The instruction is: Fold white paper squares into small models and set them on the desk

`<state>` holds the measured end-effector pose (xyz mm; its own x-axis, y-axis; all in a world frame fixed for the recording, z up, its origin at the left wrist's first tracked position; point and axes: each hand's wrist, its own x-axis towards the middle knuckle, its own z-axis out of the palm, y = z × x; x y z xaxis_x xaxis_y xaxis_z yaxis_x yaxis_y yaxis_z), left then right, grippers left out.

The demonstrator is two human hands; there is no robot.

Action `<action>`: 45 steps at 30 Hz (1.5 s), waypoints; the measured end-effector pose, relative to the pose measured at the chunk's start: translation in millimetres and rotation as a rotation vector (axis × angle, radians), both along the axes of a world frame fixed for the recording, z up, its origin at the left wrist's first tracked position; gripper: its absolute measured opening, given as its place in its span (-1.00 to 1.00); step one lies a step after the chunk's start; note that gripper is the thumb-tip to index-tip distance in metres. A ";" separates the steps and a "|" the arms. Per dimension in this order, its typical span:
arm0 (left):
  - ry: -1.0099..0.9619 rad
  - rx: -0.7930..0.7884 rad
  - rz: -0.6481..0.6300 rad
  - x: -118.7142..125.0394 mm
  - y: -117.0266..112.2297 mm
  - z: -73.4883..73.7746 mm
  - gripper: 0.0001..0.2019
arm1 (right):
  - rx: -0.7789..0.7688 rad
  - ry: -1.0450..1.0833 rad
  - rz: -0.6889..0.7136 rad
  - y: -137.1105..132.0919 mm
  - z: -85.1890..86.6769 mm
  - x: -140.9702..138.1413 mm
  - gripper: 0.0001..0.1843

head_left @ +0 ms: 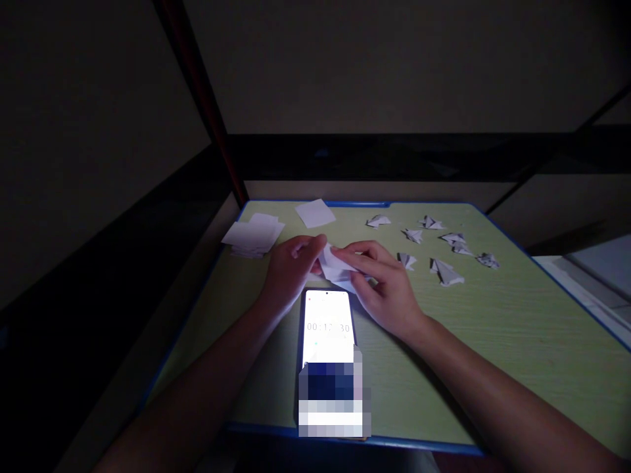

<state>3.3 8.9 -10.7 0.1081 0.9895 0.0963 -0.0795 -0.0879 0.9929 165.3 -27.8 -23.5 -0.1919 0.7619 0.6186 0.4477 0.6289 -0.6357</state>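
Note:
My left hand [290, 266] and my right hand [384, 286] meet over the middle of a green table with a blue rim [493, 341]. Both pinch a white sheet of paper [338, 266] that is partly folded, the left at its left corner, the right across its right side. A lit phone [328, 325] lies flat just in front of my hands, showing a timer. Several folded paper shapes [446, 272] lie scattered to the right of my right hand.
A loose pile of white paper squares [254, 234] sits at the table's far left corner, with a single square [314, 213] beside it. A dark red post [207, 112] rises behind the table. The room is dim.

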 end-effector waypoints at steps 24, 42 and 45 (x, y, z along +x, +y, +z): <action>0.016 0.098 0.030 1.8 -0.1 3.5 -0.83 | -0.705 0.454 0.133 8.5 3.1 -2.5 -0.67; 0.104 0.217 0.008 -2.0 -3.2 11.8 -0.87 | -0.770 0.672 0.195 11.0 -1.1 3.5 -0.81; 0.141 0.222 0.019 -1.2 -4.8 11.8 -0.93 | -0.784 0.613 0.244 9.2 0.1 3.2 -0.80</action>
<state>2.2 4.1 1.1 0.1174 0.9478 0.2965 0.0621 -0.3050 0.9503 168.6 -18.7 -23.4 -0.2144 0.9767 0.0074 -0.1775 -0.0315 -0.9836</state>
